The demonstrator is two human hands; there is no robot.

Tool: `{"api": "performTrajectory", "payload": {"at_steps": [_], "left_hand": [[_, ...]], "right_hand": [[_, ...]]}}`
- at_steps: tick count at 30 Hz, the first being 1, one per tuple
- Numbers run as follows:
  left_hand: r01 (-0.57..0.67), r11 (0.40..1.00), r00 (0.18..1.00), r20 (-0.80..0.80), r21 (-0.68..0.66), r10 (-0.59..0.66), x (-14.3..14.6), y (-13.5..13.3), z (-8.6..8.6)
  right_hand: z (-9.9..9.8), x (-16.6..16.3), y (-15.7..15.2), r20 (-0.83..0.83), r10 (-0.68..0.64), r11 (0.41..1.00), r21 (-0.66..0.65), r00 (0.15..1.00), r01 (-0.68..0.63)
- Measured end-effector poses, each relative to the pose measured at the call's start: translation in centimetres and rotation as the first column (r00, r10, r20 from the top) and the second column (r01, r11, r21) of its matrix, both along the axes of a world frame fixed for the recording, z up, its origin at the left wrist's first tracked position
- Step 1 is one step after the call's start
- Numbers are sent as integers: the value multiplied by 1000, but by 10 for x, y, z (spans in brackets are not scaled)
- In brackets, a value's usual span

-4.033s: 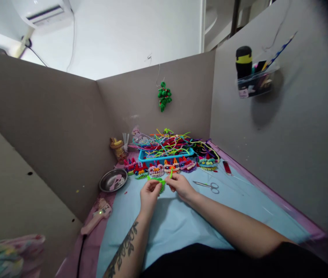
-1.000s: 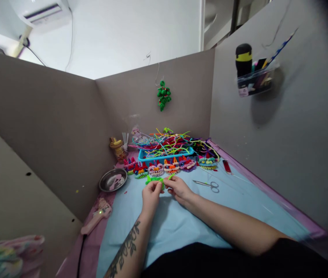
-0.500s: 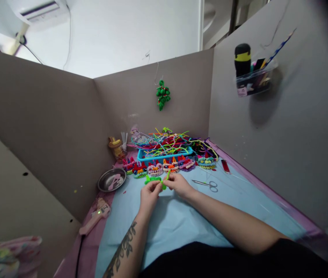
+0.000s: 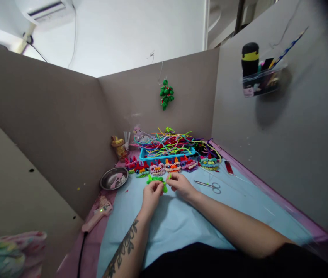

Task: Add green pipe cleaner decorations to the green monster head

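Note:
Over the blue cloth, my left hand pinches a bright green pipe-cleaner piece, part of which is hidden behind the fingers. My right hand is just to its right, thumb and fingertips closed on a green pipe-cleaner strand whose tip pokes up above the fingers. Whether this strand joins the piece in my left hand cannot be made out. Just beyond my hands sits a row of several colourful fuzzy pipe-cleaner figures. A pair of scissors lies to the right of my right hand.
Behind the figures, a blue tray overflows with pipe cleaners. To the left are a metal bowl and a pink glue gun with a cord. Grey panels enclose the table; a clear box of tools hangs on the right one.
My two hands have drawn slightly apart, with the right fingers no longer meeting the left ones. The whole view has shifted a little.

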State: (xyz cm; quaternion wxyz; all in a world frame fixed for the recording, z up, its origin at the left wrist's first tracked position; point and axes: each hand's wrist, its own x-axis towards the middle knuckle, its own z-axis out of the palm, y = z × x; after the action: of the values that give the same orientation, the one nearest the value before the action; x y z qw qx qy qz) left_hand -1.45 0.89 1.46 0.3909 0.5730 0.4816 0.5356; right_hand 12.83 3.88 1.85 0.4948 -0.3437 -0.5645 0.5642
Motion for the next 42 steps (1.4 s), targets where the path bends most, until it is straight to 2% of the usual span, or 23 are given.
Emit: {"api": "performTrajectory", "payload": {"at_steps": [3,7,11,18,23,28,37,42], "left_hand": [[-13,1000,999,46,-11,13,-1,2,-1],[-13,999,989,148,-35,18,-3,4,-3],[-8,1000,982,190,-29,13,-3,5,-6],[-22,999,966,258,-48,33,-2,6,-6],[-36,999,950,311,-24,42,-2,7,-6],[-53,998,942,331,-21,57,-4,9,-9],[-102,995,930,355,3,95,0,8,-8],[-95,995,925,370,7,86,1,8,-8]], "right_hand": [[0,3,2,25,-7,1000,-2,1000,7],[-2,6,4,198,-33,994,110,980,11],[-5,7,6,240,-53,981,194,969,5],[-13,6,8,211,-19,988,157,977,-15],[-16,4,7,208,-17,983,183,978,-22],[-19,1,7,210,36,994,98,977,-57],[-8,-1,0,242,-131,980,179,961,88],[-13,-2,3,230,-71,989,141,971,39]]}}
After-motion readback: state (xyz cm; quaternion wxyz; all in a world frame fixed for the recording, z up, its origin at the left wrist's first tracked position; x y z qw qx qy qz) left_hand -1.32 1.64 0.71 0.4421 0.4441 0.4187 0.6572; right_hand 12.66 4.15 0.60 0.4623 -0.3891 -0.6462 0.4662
